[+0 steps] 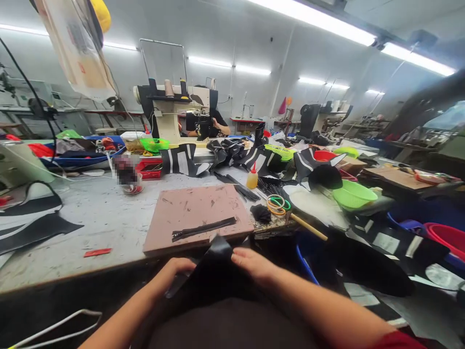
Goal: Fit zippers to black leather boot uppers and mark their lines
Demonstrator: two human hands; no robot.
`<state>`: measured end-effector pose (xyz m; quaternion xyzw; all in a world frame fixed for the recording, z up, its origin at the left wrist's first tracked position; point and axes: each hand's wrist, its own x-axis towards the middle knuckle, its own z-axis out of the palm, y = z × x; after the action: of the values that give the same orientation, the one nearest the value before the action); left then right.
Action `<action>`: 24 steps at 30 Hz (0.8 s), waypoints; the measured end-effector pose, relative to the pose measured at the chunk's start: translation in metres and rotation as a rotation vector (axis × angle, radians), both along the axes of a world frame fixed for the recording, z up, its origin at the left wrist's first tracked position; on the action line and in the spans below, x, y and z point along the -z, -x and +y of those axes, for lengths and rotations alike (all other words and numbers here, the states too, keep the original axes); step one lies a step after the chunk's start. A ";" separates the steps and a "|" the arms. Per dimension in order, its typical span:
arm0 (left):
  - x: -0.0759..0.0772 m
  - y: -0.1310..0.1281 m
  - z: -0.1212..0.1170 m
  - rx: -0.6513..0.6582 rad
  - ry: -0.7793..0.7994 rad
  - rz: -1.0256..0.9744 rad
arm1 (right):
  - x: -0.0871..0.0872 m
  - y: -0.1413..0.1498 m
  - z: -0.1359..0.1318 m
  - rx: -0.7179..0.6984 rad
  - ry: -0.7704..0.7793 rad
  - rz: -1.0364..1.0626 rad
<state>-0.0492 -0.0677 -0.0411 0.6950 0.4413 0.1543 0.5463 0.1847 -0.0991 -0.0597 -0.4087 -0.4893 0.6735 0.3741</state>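
Note:
A smooth black leather-like piece (214, 264) is held low in front of me, at the near edge of the workbench. My left hand (178, 269) grips its left side, with the fingers partly hidden behind the material. On the other side, my right hand (252, 261) is closed on the piece, thumb uppermost. Just beyond both hands lies a pinkish board (199, 201) with a marked surface. Thin black strips (203, 229) rest across its near part.
Right of the board are a yellow glue bottle (252, 179), green-handled scissors (279, 202) and a wooden handle (308, 227). A red strip (97, 252) lies left. Black cut pieces (183, 160) and a sewing machine (170, 106) stand behind; a person (220, 125) sits beyond it.

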 end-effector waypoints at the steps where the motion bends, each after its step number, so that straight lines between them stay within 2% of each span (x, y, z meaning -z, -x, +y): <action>1: 0.006 0.010 -0.004 0.002 0.007 0.030 | 0.016 0.010 -0.009 0.025 0.028 0.028; 4: 0.019 0.033 -0.015 0.002 -0.011 0.087 | 0.047 0.023 -0.021 0.083 0.034 0.033; 8: 0.028 0.043 -0.022 0.005 -0.062 0.146 | 0.065 0.020 -0.009 0.070 0.019 -0.003; 12: 0.027 0.034 -0.020 0.051 -0.058 0.173 | 0.081 0.027 0.009 -0.020 0.054 -0.028; 16: 0.025 0.018 -0.015 0.195 -0.096 0.134 | 0.091 0.039 0.020 -0.059 0.116 -0.117; 18: 0.024 0.015 -0.013 0.243 -0.114 0.059 | 0.087 0.036 0.022 -0.035 0.102 -0.184; 20: 0.022 0.018 -0.011 0.209 -0.080 -0.042 | 0.075 0.026 0.021 0.015 0.072 -0.229; 21: 0.020 0.020 -0.010 0.174 -0.042 -0.084 | 0.065 0.019 0.018 0.094 0.003 -0.279; 22: 0.017 0.023 -0.009 0.134 0.002 -0.114 | 0.053 0.013 0.015 0.203 -0.122 -0.351; 23: 0.013 0.026 -0.007 0.095 0.046 -0.136 | 0.039 0.008 0.012 0.323 -0.314 -0.445; 24: 0.009 0.027 -0.004 0.067 0.079 -0.159 | 0.024 0.006 0.010 0.423 -0.571 -0.551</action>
<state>-0.0762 -0.0721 -0.0498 0.6728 0.3787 0.1729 0.6116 0.1790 -0.0894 -0.0833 -0.5441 -0.6427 0.2862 0.4571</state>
